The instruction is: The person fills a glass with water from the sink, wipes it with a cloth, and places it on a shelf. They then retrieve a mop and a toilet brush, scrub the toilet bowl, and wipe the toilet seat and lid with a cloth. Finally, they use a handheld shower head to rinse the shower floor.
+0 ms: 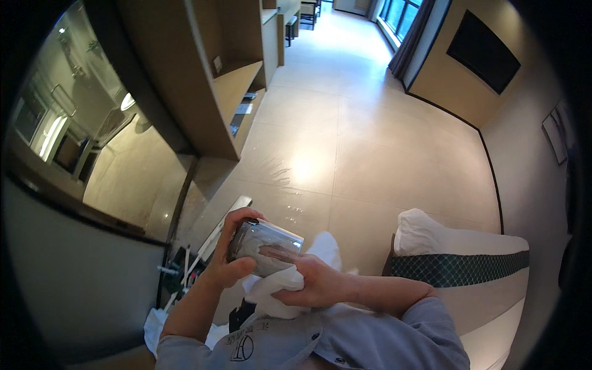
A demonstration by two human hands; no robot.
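Observation:
A clear drinking glass (290,235) lies on its side in the air before my chest. My left hand (229,270) grips it near its left end, thumb below and fingers over the top. My right hand (321,282) holds a white cloth (273,298). Part of the cloth appears to be stuffed inside the glass, and fingers of my right hand show through its wall. The rest of the cloth hangs below that hand, against the grey shirt (286,342).
At the right stands a bed (462,245) with a green patterned bed runner (458,268). A flat white-headed tool (231,215) and cleaning things (178,273) are at lower left. Wooden shelving (236,88) stands beyond, beside a bathroom doorway (182,203). Pale tiled floor (365,166) stretches ahead.

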